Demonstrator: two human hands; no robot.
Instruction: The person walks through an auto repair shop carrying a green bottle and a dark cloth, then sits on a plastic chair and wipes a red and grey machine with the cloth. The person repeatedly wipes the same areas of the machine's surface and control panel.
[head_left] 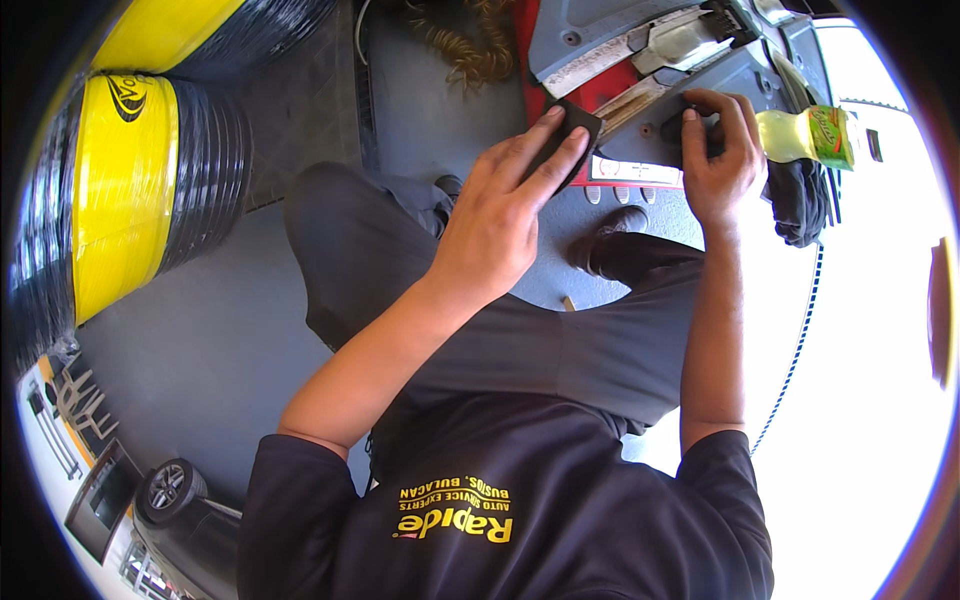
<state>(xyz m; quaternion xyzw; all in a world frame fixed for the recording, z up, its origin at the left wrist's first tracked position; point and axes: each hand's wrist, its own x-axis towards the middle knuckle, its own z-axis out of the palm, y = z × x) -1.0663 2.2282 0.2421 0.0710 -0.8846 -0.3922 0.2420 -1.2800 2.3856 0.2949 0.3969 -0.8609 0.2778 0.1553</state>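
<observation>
workshop floor point(180, 370) and wrapped bundles point(125, 190) around a pair of working hands

grey flooring fills the left half of the view; the bundles, yellow-banded and bound in dark film, stand at its edge, and a dark car point(200, 520) shows at lower left. a brownish coiled hose point(470, 50) lies at the top. the left hand point(505, 205) is closed on a dark, flat-sided block point(588, 121), two fingers laid across its upper face. the block is at the near end of a brown-stained strip point(635, 97) on a grey moulded part point(640, 138); whether block and strip touch cannot be told. red surfaces point(608, 87) show beneath and between the grey sections. the right hand point(725, 155) rests on the grey part, its fingers curled and thumb apart; whether it grips anything cannot be told. just beside it, at right, a bottle point(795, 137) of yellowish liquid with a green label lies tilted, near a bunched black cloth point(797, 205).
</observation>
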